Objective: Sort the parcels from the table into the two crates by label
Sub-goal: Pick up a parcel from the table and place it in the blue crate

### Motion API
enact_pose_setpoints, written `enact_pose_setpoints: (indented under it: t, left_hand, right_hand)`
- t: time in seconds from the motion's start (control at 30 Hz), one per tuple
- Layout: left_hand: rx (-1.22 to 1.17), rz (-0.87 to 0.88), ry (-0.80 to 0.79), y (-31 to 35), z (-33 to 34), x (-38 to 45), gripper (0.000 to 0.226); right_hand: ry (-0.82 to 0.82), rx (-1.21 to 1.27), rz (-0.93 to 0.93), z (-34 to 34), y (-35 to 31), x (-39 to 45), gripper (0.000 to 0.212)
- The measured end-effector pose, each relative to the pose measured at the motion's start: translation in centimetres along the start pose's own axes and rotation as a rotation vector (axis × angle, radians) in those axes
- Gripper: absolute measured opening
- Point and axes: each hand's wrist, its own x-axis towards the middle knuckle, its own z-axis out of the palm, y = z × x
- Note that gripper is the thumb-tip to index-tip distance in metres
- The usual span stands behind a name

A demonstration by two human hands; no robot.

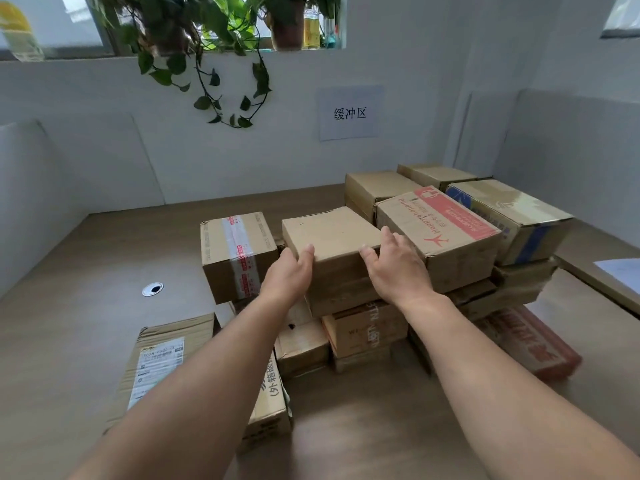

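While both arms reach out from the bottom of the frame, the left hand (291, 271) and the right hand (394, 265) meet on one plain brown box (332, 237) in the middle of the picture. The left hand presses on the box's left front corner, with the thumb up on the top edge. The right hand holds the right front corner, thumb on the front edge and fingers over the right side. So both hands hold this box between them.

That box sits on top of a pile of cardboard parcels on the brown table (86, 271). Just to its left is a box with red and white tape (239, 254). Touching it on the right is a box with a red printed top (440, 230), and further right is a box with blue marks (509, 216). Behind those, near the wall, are two more plain boxes (377, 188). Under the held box there are lower boxes, and one has a dark hole in it (298, 337).

At the lower left of the frame lies a flat parcel with a white label (162, 362), partly hidden by the left arm. At the lower right lies a flat red parcel (530, 341), which looks blurry.

A small round metal hole (152, 289) is in the table at the left. On the white wall hangs a paper sign (349, 112), and green plant vines (221, 81) hang down from the window ledge at the top.
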Motion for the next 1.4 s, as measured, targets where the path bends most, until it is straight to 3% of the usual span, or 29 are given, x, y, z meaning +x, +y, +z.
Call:
enact_pose_setpoints:
  t: [0.2, 0.37, 0.5, 0.63, 0.73, 0.77, 0.83, 0.93, 1.0, 1.17, 1.4]
  left_hand:
    - [-0.149, -0.032, -0.062, -0.5, -0.8, 1.0, 0.037]
    - [-0.255, -0.008, -0.109, -1.7, -1.6, 0.1, 0.051]
    - [-0.308, 0.062, -0.122, -2.0, -2.7, -0.4, 0.054]
    - [-0.370, 0.164, -0.093, -2.4, -3.5, -1.2, 0.064]
    - [-0.625, 0.147, -0.036, -2.1, -4.2, -2.0, 0.036]
    - [-0.687, 0.128, -0.028, -2.2, -4.6, -2.2, 0.027]
    - [-0.748, 0.099, -0.064, -2.3, -5.5, -2.7, 0.036]
    - [-0.861, 0.054, -0.167, -2.8, -6.4, -3.7, 0.042]
    - [-0.891, 0.035, -0.155, -2.9, -6.7, -4.4, 0.047]
    - [-0.814, -0.022, -0.066, -3.7, -7.5, -5.0, 0.092]
    - [-0.679, -0.086, -0.159, -5.6, -8.4, -6.3, 0.099]
  right_hand:
    - [-0.018, 0.045, 0.094, -0.3, 0.1, 1.7, 0.051]
    - [-0.142, 0.156, 0.154, -0.9, 0.4, 1.7, 0.061]
    - [-0.191, 0.269, 0.072, -1.6, 0.6, 1.5, 0.055]
    - [-0.135, 0.503, 0.005, -2.1, 0.5, 1.0, 0.056]
    - [-0.186, 0.746, 0.021, -2.6, 0.2, 0.2, 0.062]
    - [-0.233, 0.863, 0.051, -2.7, 0.2, -0.1, 0.054]
    - [-0.323, 1.069, 0.134, -2.9, 0.3, -0.7, 0.035]
    - [-0.359, 1.186, 0.238, -2.5, 0.7, -0.9, 0.070]
    - [-0.374, 1.239, 0.302, -1.9, 0.9, -1.0, 0.088]
    - [-0.414, 1.333, 0.348, -0.8, 0.8, -1.3, 0.108]
    - [-0.749, 1.300, 0.155, -1.2, 0.8, -2.1, 0.043]
